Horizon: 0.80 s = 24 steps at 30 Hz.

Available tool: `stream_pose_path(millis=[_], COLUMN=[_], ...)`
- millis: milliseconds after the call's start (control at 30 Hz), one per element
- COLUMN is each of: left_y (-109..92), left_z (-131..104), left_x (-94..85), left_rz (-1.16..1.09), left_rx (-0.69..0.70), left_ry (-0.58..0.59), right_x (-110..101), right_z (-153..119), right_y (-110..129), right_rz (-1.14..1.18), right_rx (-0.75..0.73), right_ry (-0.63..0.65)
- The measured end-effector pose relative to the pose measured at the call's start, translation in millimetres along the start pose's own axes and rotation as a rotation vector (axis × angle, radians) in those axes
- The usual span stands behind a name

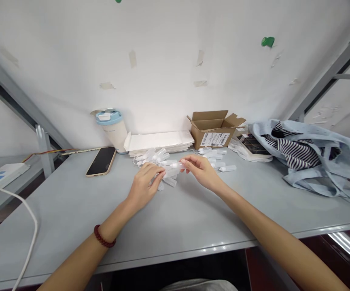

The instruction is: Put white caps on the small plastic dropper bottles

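Observation:
My right hand [202, 171] pinches the right end of a small clear plastic dropper-style bottle [174, 165], which lies roughly level above the table. My left hand [144, 184] is closed, thumb and forefinger together just left of that bottle; what lies between those fingertips is too small to make out. Beyond and beneath my left fingers is a loose pile of similar clear bottles [160, 154], partly covered by the hand. Past my right hand lies another group of these bottles [213, 152], several of them side by side, with one bottle [228, 168] nearest the front.
Along the wall stand a blue-lidded cup [114, 131], a stack of white envelopes [162, 140] and an open cardboard box [213, 131]. A phone [101, 161] lies left. At right are a black flat packet [253, 145] and a light-blue cloth bag [311, 161]. A white cable [33, 218] crosses the left side.

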<state>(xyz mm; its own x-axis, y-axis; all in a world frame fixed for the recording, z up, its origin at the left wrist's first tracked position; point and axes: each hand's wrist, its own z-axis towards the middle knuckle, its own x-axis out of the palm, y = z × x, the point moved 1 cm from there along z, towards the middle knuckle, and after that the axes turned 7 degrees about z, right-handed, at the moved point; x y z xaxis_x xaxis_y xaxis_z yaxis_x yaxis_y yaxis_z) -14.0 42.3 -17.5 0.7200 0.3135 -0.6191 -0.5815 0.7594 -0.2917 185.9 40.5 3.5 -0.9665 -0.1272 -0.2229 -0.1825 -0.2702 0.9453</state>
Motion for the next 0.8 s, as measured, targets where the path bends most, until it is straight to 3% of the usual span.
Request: stream_pose_path(millis=[800], left_y=[0.1], left_z=[-1.5], left_x=[1.1], left_rz=[-0.008], left_rx=[-0.008], left_ry=[-0.011], right_x=[3.7], right_z=[-1.9], right_y=[-0.1], right_rz=[-0.093], right_rx=[-0.036], right_ry=[0.040])
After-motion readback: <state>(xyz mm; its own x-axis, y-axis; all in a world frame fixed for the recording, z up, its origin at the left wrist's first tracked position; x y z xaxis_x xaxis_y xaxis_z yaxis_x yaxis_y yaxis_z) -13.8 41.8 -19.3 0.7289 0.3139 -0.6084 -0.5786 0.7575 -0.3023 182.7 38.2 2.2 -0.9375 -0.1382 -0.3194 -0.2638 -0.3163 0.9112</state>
